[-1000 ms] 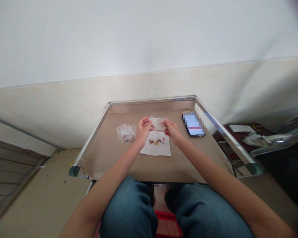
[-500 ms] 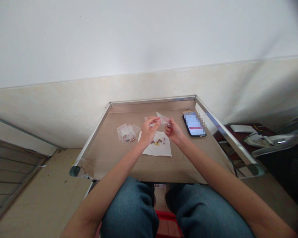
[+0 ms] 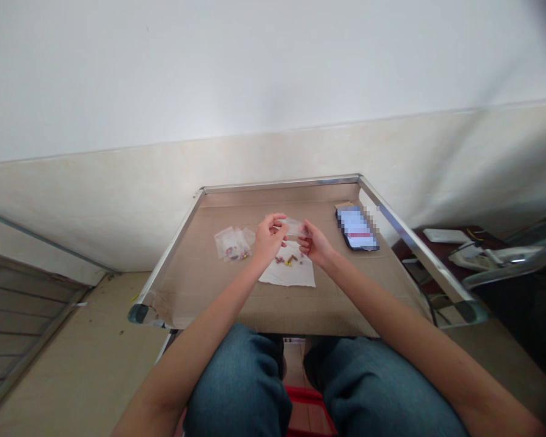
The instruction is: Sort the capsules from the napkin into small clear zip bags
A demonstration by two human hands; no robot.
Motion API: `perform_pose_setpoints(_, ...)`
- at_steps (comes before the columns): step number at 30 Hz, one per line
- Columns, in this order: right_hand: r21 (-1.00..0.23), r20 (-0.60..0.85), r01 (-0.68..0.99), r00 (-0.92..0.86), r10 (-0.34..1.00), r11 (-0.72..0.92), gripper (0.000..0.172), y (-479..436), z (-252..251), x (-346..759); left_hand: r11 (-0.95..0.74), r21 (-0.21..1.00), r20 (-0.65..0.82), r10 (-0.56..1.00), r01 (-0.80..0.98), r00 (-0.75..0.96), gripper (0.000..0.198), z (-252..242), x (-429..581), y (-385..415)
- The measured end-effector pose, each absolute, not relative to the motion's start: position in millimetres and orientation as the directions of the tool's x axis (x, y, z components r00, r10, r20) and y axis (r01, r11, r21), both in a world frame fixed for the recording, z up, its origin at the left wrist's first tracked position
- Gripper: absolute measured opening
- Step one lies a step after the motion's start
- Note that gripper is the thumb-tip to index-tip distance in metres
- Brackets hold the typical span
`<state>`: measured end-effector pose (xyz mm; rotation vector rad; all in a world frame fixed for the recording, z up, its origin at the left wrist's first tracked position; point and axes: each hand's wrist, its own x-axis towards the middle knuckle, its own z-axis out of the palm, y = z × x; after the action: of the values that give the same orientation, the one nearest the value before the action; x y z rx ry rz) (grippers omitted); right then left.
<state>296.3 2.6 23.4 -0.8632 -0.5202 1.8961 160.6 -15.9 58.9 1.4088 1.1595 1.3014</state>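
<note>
My left hand (image 3: 268, 238) and my right hand (image 3: 316, 244) together pinch a small clear plastic bag (image 3: 293, 227), held just above the table. Directly under the hands lies a white paper sheet (image 3: 289, 274) with several small coloured beads (image 3: 289, 260) on it. To the left of my left hand rest a few clear bags (image 3: 233, 243) with small coloured pieces inside.
The brown table (image 3: 200, 273) has a shiny metal rim (image 3: 409, 246). A phone (image 3: 357, 228) with a lit screen lies at the back right. To the right stand a dark low table with white items (image 3: 443, 236) and a glass edge.
The bag, stretched flat between both hands a second ago, was tilted up by the right hand, and is now held level again with the hands closer together.
</note>
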Motion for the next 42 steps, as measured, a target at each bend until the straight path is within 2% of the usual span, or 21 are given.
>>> perform_pose_setpoints(5,-0.630,-0.380,-0.584,-0.343,0.859,-0.512,0.034,3.5,25.2,298.3,-0.191,0.979,0.195,0.979,0.065,-0.059,0.021,60.9,157.5,-15.0)
perform_pose_setpoints(9,-0.724,-0.397,-0.489,-0.280,0.874,-0.486,0.034,4.0,23.9,295.1,-0.216,0.975,0.221,0.967,0.056,-0.125,0.019,62.5,154.7,-14.0)
perform_pose_setpoints(12,-0.904,-0.348,-0.219,-0.127,0.929,-0.368,0.034,2.8,15.4,289.2,-0.225,0.974,0.228,0.957,0.034,-0.177,0.022,61.7,151.9,-12.0)
perform_pose_setpoints(14,-0.972,-0.204,0.132,-0.054,0.977,-0.196,0.036,0.9,7.0,285.1,-0.243,0.969,0.245,0.946,0.036,-0.214,0.026,59.2,149.5,-9.9)
perform_pose_setpoints(15,-0.942,-0.108,0.327,-0.074,0.991,-0.078,0.037,-0.4,2.9,283.3,-0.256,0.966,0.260,0.938,0.046,-0.229,0.028,57.2,148.0,-8.4)
perform_pose_setpoints(17,-0.768,0.019,0.629,-0.164,0.986,0.120,0.038,-3.9,-3.6,280.4,-0.273,0.959,0.284,0.926,0.077,-0.248,0.031,51.4,144.8,-5.0)
perform_pose_setpoints(20,-0.465,0.046,0.846,-0.273,0.961,0.262,0.036,-10.5,-6.6,277.2,-0.253,0.956,0.285,0.923,0.148,-0.258,0.034,39.8,139.8,0.5)
perform_pose_setpoints(23,-0.266,0.031,0.903,-0.343,0.939,0.338,0.037,-15.9,-3.4,274.7,-0.209,0.945,0.268,0.935,0.249,-0.232,0.037,27.8,136.6,3.3)
perform_pose_setpoints(27,-0.156,0.022,0.912,-0.381,0.924,0.380,0.036,-19.1,0.6,273.3,-0.167,0.932,0.218,0.968,0.320,-0.128,0.044,16.1,137.6,1.0)
perform_pose_setpoints(31,-0.135,0.038,0.896,-0.421,0.906,0.422,0.036,-20.7,-1.2,274.0,-0.141,0.933,0.170,0.983,0.330,-0.062,0.045,9.8,140.6,-1.6)
perform_pose_setpoints(36,-0.121,0.065,0.885,-0.445,0.893,0.449,0.037,-23.0,-3.7,274.0,-0.120,0.937,0.148,0.987,0.328,-0.062,0.039,3.1,140.1,0.5)
perform_pose_setpoints(42,-0.132,0.084,0.887,-0.434,0.897,0.442,0.035,-25.0,-2.4,273.2,0.011,0.910,0.029,0.996,0.414,-0.089,0.027,-7.2,138.4,2.8)
